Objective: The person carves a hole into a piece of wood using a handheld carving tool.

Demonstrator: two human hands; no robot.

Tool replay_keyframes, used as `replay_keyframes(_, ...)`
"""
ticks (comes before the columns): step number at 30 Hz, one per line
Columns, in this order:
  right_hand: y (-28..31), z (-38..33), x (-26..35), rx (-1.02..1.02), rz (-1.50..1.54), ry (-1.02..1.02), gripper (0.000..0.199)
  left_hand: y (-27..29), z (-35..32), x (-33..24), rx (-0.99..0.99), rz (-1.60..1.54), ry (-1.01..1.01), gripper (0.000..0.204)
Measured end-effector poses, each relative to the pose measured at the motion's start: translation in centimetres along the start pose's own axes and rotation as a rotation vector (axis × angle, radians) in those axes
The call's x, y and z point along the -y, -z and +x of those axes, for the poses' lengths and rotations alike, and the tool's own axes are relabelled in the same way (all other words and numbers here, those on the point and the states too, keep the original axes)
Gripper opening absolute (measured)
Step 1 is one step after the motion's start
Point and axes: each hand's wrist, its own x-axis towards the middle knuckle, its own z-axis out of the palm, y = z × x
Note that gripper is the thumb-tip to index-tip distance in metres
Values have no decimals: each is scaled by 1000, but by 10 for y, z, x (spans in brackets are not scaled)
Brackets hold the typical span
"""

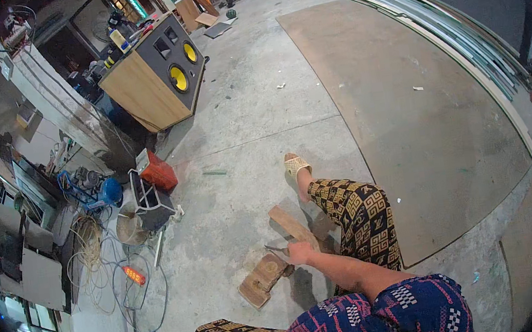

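Fingers on the right hand [302,252] look curled around a dark tool [277,249] in the head view, its tip poking out just left of them. Chunky wooden block [263,280] sits on the concrete floor [250,168], below and left of the fingers, well in from the floor's cluttered left edge. Wooden strip [289,221] slants up-left beside them. Left hand's out of frame, can't tell its grip.
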Motion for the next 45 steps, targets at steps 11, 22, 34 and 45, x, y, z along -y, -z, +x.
replay_keyframes(11,-6,3,-2,30,-45,37,33,20,15,-6,244,340,-194,34)
replay_keyframes(22,6,-6,-2,100,-76,44,35,31,22,-16,508,718,-409,32)
replay_keyframes(34,-6,5,-14,145,-119,53,44,41,32,-25,817,1106,-619,31)
replay_keyframes(45,-14,10,-25,75,-67,7,42,50,38,-9,1153,1609,-939,31)
